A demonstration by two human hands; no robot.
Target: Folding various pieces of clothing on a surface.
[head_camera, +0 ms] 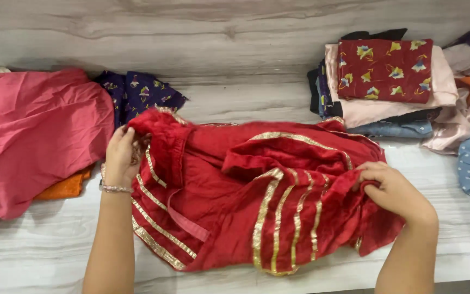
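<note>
Gripping opposite edges, both hands' fingers point(366, 173) are clamped on the red garment point(246, 196).

No packages, labels, signs or screens in view.
</note>
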